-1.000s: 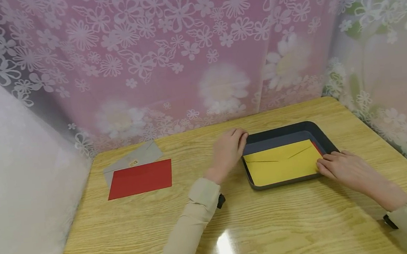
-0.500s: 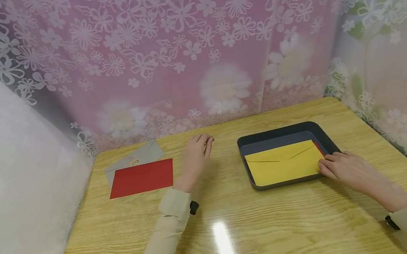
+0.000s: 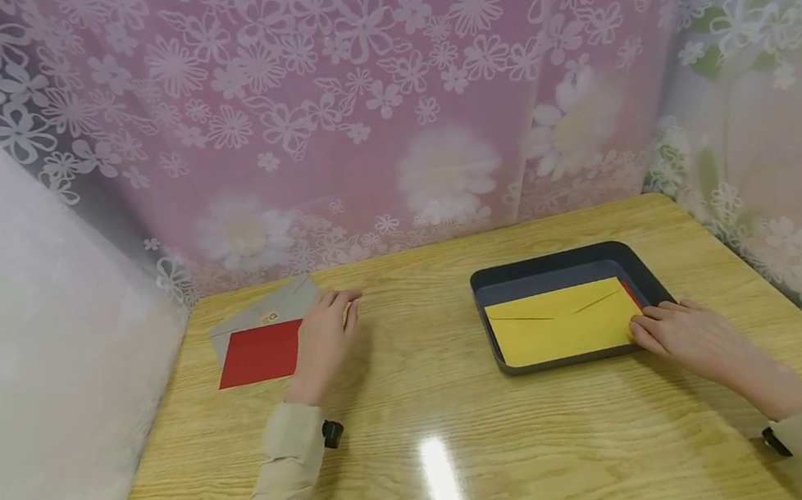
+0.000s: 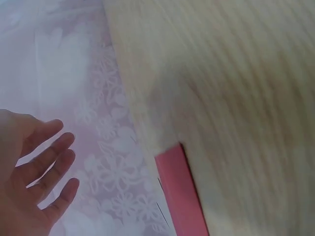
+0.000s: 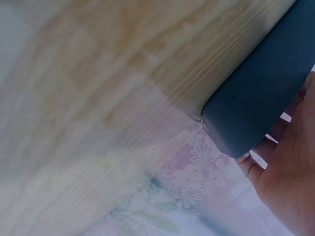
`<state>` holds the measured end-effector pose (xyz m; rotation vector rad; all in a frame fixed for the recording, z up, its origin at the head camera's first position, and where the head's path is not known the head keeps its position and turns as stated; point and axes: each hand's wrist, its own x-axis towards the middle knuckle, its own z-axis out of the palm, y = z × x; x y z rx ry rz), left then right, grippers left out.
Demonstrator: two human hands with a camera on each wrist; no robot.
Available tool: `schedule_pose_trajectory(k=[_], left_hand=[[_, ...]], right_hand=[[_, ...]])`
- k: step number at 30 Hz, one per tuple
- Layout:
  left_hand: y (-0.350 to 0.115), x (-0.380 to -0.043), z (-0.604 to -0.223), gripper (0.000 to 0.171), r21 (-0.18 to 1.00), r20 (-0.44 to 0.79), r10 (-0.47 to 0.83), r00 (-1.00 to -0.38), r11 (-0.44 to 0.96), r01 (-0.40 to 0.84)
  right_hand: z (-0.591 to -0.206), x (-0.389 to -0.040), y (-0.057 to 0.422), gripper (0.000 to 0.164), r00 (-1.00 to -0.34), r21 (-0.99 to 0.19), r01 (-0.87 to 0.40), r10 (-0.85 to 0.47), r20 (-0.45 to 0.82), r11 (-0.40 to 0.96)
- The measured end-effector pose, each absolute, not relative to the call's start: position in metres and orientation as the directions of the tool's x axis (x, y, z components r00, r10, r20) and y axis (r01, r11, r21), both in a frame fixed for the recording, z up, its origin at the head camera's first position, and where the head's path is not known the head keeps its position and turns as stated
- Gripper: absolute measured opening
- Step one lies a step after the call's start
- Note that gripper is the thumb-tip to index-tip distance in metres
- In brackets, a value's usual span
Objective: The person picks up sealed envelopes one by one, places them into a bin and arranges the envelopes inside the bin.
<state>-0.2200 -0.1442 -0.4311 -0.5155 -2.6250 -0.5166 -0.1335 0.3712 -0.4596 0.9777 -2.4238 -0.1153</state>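
Observation:
In the head view my left hand hovers over the right end of a red envelope, covering that part. Its fingers are loosely bent and apart in the left wrist view, with nothing between them. A grey envelope with a small gold mark lies partly under the red one. My right hand holds the front right corner of a dark tray, fingers along the outer wall. Inside the tray lies a yellow envelope, with a sliver of red showing at its right edge.
Everything sits on a wood-grain table. A pink flowered curtain hangs along the back edge. More sheeting stands on the left and the right.
My left hand has left the tray's left edge and travelled left across the table to the red envelope. My right hand has stayed at the tray corner.

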Motion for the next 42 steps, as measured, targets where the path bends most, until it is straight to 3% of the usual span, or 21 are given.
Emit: schedule_pose_trajectory(k=[3, 9, 18, 35, 42], left_hand=[[-0.158, -0.217, -0.437, 0.023, 0.265, 0.416, 0.26, -0.871, 0.882, 0.39], [-0.182, -0.209, -0.447, 0.034, 0.276, 0.212, 0.253, -0.944, 0.911, 0.306], [-0.209, -0.197, -0.458, 0.043, 0.28, 0.014, 0.234, -0.972, 0.932, 0.229], [-0.184, -0.189, -0.453, 0.045, 0.25, -0.014, 0.244, -0.97, 0.94, 0.232], [-0.155, -0.183, -0.452, 0.044, 0.2, 0.001, 0.264, -0.964, 0.945, 0.259]], right_hand=[[-0.46, -0.133, 0.371, 0.052, -0.607, 0.262, -0.626, -0.669, 0.429, 0.735], [-0.459, -0.133, 0.37, 0.051, -0.632, 0.238, -0.612, -0.647, 0.426, 0.754], [-0.459, -0.132, 0.373, 0.057, -0.643, 0.244, -0.603, -0.644, 0.415, 0.76], [-0.457, -0.134, 0.372, 0.056, -0.582, 0.315, -0.627, -0.697, 0.418, 0.712], [-0.458, -0.133, 0.372, 0.056, -0.595, 0.304, -0.628, -0.694, 0.406, 0.716]])
